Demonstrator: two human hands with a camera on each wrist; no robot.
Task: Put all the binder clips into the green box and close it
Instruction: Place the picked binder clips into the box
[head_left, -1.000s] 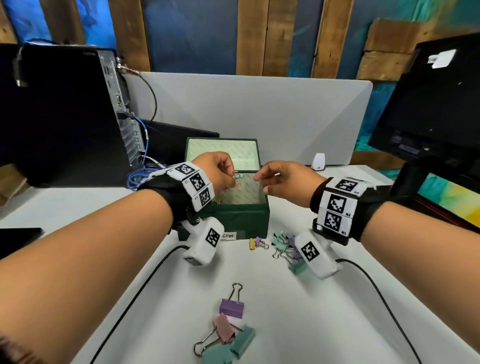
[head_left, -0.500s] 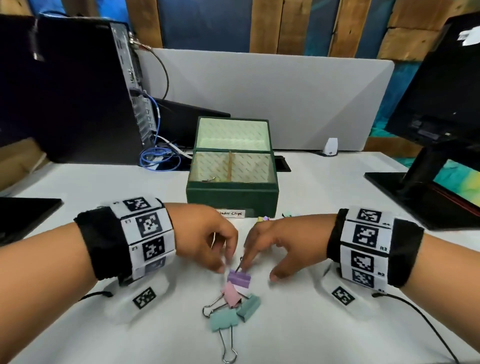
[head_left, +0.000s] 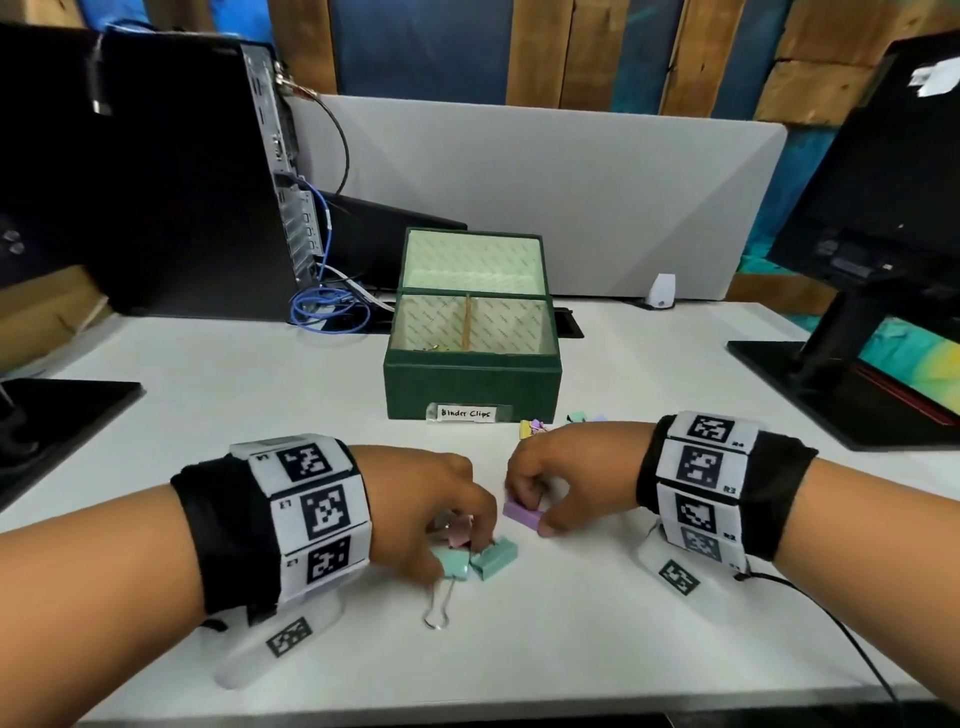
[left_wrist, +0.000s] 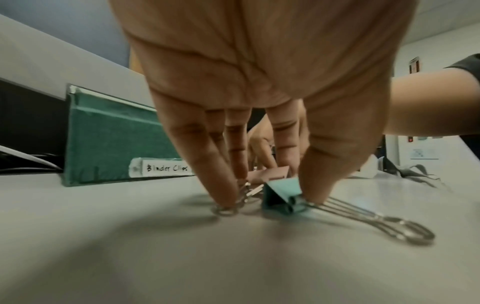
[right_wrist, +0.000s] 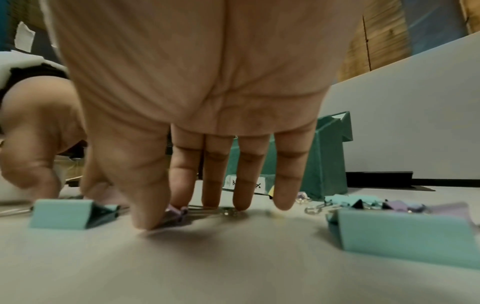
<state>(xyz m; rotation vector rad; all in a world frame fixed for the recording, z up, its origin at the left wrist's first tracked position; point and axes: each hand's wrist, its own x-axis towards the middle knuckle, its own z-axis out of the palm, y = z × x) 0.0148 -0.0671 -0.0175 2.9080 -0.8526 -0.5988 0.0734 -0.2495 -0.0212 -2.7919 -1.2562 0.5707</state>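
**A:** Both hands are down on the white table (head_left: 597, 639), close together in front of the green box (head_left: 470, 384). The left hand (head_left: 421, 512) sits over a small cluster of clips, fingers pointing down and bunched.

**B:** From the left wrist view, its fingertips (left_wrist: 223, 195) press on the wire handles of the pink clip (head_left: 460, 535), and the thumb comes down just behind the teal clip (left_wrist: 281, 196). A pinch on the pink clip looks likely, but I cannot tell whether it is lifted.

**A:** The right hand (head_left: 566, 475)?

**B:** Thumb and forefinger pinch the purple clip (head_left: 522, 514), which lies low at the table. In the right wrist view the other three fingers hang straight down, slightly apart, tips near the surface.

**A:** A second teal clip (head_left: 493, 558) lies touching the first, beside the left hand's fingers.

**B:** And a heap of small clips (head_left: 550, 425) shows behind the right hand, just in front of the box's right corner.

**A:** The box stands open, lid (head_left: 472, 260) upright at the back, a divider splitting the inside. A paper label (head_left: 465, 413) reading "Binder Clips" is on its front. Something small and metallic lies in the left compartment; too small to identify.
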